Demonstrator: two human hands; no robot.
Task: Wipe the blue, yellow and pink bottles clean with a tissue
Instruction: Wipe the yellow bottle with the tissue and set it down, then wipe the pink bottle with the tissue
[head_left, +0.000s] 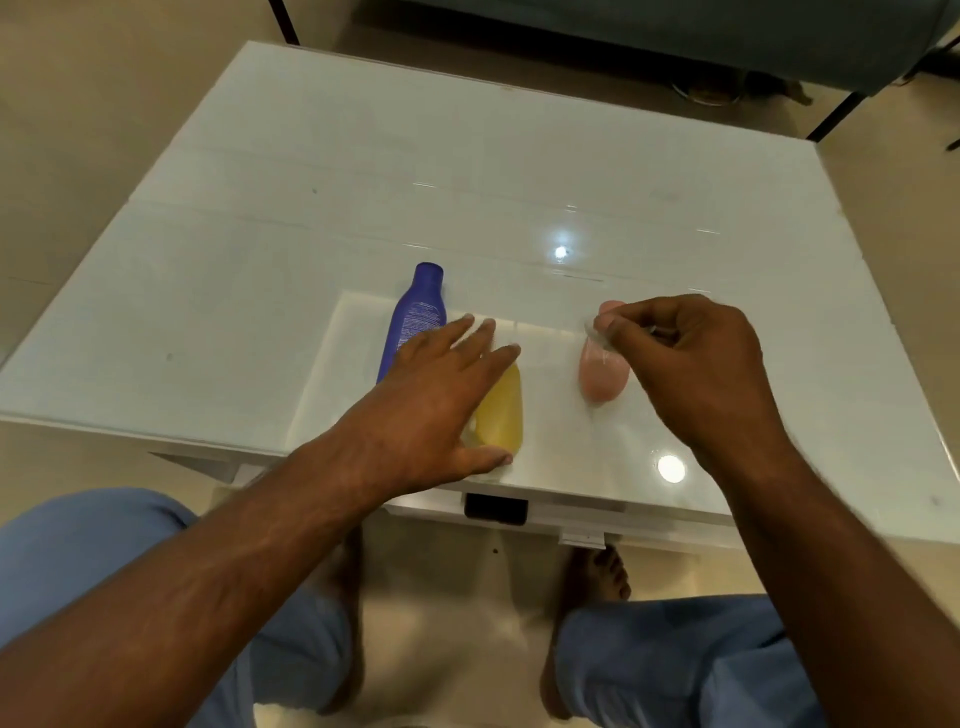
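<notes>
While left hand lies spread over yellow bottle | right hand pinches something above pink bottle | blue bottle beside

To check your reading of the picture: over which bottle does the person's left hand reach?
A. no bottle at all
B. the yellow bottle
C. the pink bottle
B: the left hand lies spread over the yellow bottle, with the blue bottle beside it, while the right hand is by the pink bottle.

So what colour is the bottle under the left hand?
Yellow bottle, head view.
</notes>
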